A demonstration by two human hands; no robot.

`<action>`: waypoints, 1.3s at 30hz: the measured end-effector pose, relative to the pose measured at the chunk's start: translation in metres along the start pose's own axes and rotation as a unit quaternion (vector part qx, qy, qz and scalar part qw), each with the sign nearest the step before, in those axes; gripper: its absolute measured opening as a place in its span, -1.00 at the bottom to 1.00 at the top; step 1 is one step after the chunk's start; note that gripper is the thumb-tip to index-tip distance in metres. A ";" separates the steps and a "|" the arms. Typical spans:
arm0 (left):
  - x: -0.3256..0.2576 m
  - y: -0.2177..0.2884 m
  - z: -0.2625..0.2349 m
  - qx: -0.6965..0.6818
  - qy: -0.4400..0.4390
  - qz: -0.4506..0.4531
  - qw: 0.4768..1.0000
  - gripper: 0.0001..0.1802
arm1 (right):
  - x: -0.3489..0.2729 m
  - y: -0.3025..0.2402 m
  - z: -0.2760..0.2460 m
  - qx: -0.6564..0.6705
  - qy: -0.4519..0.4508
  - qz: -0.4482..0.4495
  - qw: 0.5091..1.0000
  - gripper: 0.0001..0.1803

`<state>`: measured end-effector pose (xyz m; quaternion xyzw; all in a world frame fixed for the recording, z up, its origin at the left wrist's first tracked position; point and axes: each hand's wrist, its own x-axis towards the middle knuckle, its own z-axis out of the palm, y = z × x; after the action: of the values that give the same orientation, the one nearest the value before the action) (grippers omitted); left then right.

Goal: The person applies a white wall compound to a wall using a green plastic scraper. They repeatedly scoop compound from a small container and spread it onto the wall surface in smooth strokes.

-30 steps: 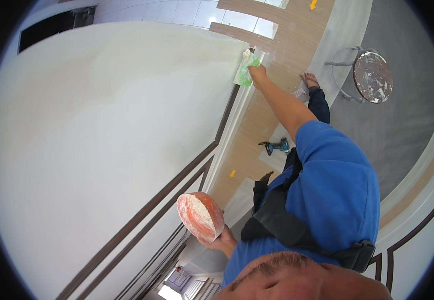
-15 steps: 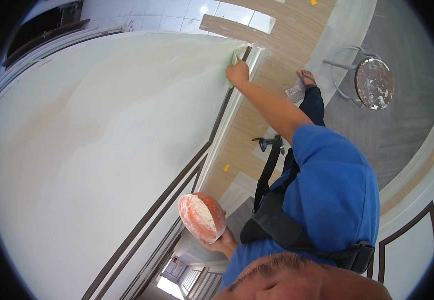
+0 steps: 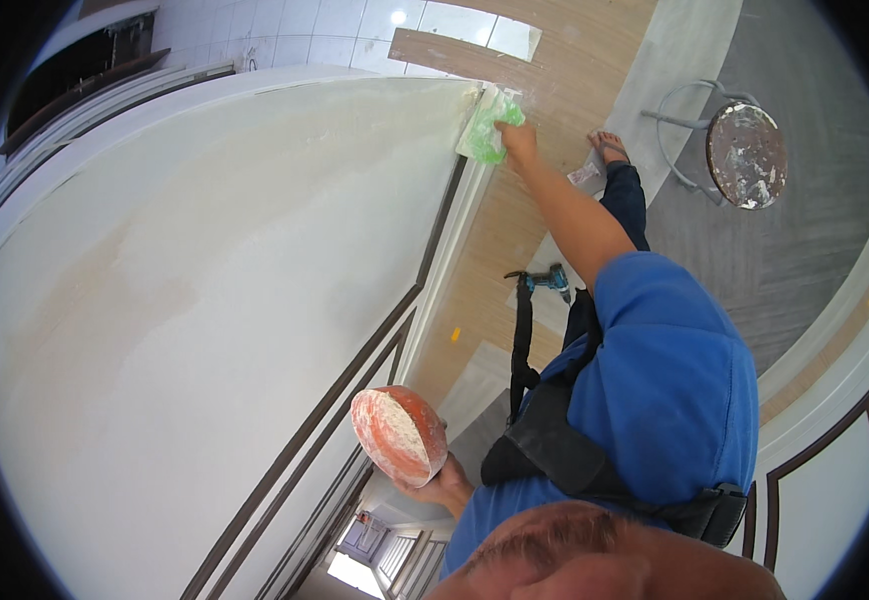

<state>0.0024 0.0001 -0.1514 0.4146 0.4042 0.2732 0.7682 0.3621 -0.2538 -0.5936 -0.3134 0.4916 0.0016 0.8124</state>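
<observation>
While the right hand (image 3: 518, 138) reaches out to the upper centre of the frame, it presses a green plastic scraper (image 3: 485, 128) flat against the pale wall (image 3: 205, 300), right at the wall's far edge beside the dark trim strip (image 3: 435, 270). Fingers are curled over the scraper's back edge, gripping it. The left hand (image 3: 442, 487), lower centre, cups an orange bowl (image 3: 400, 435) from beneath, fingers wrapped under it; white filler paste fills the bowl. Bowl and scraper are well apart.

Step in hand, as I judge it: smoothing filler at the wall's edge. The next stroke would call for even pressure and a steady blade angle along the trim, and likely a fresh load from the bowl.

Elsewhere: a paint-spattered round stool (image 3: 745, 155) at upper right, a teal cordless drill (image 3: 545, 282) on the wooden floor near centre, a bare foot (image 3: 610, 148) just beyond the right forearm.

Hard to tell: how much paste sits on the scraper, since the hand covers part of it. The left fingertips are hidden under the bowl. Wet and dry patches on the wall cannot be told apart with certainty.
</observation>
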 end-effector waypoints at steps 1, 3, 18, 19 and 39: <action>-0.002 0.000 0.001 -0.009 0.006 -0.001 1.000 -0.14 | 0.007 -0.004 0.002 0.030 -0.017 0.019 0.999 -0.64; -0.006 -0.001 0.009 -0.009 0.024 0.001 1.000 -0.15 | 0.014 -0.012 0.005 0.021 -0.025 0.045 0.998 -0.65; 0.004 0.002 -0.002 0.013 0.044 0.010 0.999 -0.24 | -0.111 -0.034 0.063 -0.083 -0.074 -0.096 0.989 -0.79; 0.007 0.003 -0.009 -0.010 0.043 0.009 0.999 -0.24 | -0.133 -0.037 0.064 -0.112 -0.088 -0.121 0.982 -0.78; -0.009 -0.006 0.020 -0.023 0.068 0.031 0.997 -0.15 | 0.012 0.000 0.021 0.023 0.008 0.029 0.999 -0.68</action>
<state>0.0154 -0.0176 -0.1464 0.3896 0.4361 0.3331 0.7397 0.3851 -0.2464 -0.5962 -0.2804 0.5069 0.0114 0.8151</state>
